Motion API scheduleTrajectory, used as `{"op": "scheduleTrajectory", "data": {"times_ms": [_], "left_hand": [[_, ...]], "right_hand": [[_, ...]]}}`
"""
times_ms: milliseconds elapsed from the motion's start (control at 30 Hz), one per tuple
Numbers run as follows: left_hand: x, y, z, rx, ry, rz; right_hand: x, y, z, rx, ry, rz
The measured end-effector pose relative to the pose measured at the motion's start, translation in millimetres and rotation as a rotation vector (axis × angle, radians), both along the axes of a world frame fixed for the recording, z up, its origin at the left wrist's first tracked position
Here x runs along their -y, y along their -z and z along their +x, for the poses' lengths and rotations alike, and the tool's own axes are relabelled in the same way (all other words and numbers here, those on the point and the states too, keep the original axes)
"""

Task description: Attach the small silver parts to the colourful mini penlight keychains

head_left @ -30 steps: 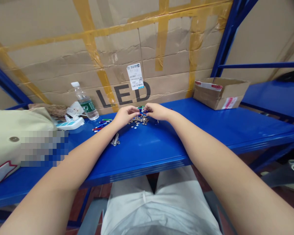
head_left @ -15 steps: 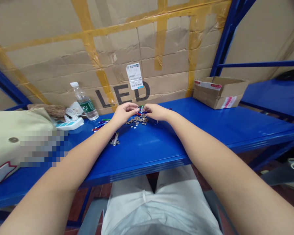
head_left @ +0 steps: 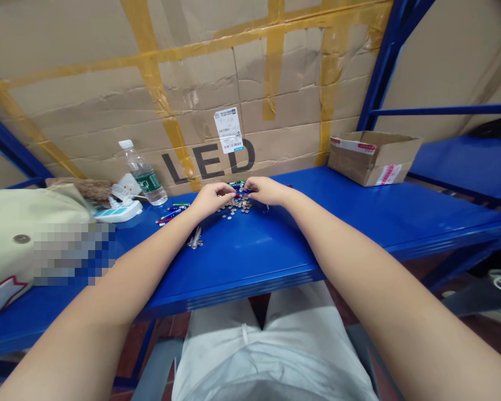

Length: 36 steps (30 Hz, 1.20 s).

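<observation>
My left hand (head_left: pixel 212 199) is curled with thumb and fingers close together, above the far part of the blue tabletop. A small bit of red shows at its fingertips; what it belongs to is too small to tell. Facing it, my right hand (head_left: pixel 266 191) is bent in a pinch, its fingertips mostly hidden. Below and between them lies a loose pile of small round silver discs (head_left: pixel 236 206), like button cells. Green slim metal tubes (head_left: pixel 236 184) lie behind the hands. More coloured tubes (head_left: pixel 173 213) are beside my left wrist, and silver cylinders (head_left: pixel 196 239) lie nearer me.
A water bottle (head_left: pixel 145 177) and a white power strip (head_left: pixel 121 211) stand at the left, near a pale bag (head_left: pixel 29 223). An open cardboard box (head_left: pixel 371 161) sits at the back right. A large taped carton (head_left: pixel 292 133) backs the blue table (head_left: pixel 250 256).
My left hand has dropped slightly and its fingers have closed in toward the thumb. The right hand stays almost in place. The green tubes behind show more now.
</observation>
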State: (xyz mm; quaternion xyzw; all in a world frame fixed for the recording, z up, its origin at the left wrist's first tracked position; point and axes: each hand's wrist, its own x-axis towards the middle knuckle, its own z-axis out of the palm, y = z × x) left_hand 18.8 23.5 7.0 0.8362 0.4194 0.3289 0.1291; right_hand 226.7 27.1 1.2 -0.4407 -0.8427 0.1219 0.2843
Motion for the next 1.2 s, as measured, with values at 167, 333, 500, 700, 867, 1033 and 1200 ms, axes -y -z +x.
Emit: {"op": "scheduleTrajectory", "data": {"times_ms": [167, 333, 500, 700, 867, 1033, 1200], "left_hand": [[-5.2, 5.2, -3.9, -0.305, 0.035, 0.087], [-7.5, -1.5, 0.8, -0.383, 0.03, 0.092], [-1.2, -14.4, 0.4, -0.489, 0.105, -0.067], [7.1, -21.3, -1.9, -0.58, 0.083, -0.139], [10.2, -35.2, -10.2, -0.662, 0.064, -0.25], [5.9, -35.4, -16.3, -0.68, 0.072, -0.314], [-1.6, -27.8, -17.5, -0.645, 0.082, -0.312]], "right_hand": [[-0.2, -2.5, 3.0, 0.069, 0.074, 0.016], [0.2, -3.3, 2.9, 0.088, 0.073, 0.017], [0.3, -3.3, 2.6, 0.086, 0.068, -0.008], [0.1, -2.2, 3.2, 0.101, 0.054, -0.014], [1.0, -2.8, 3.2, 0.083, 0.041, -0.019], [1.7, -3.5, 3.0, 0.094, 0.047, -0.034], [2.1, -3.3, 1.8, 0.118, 0.018, -0.018]]}}
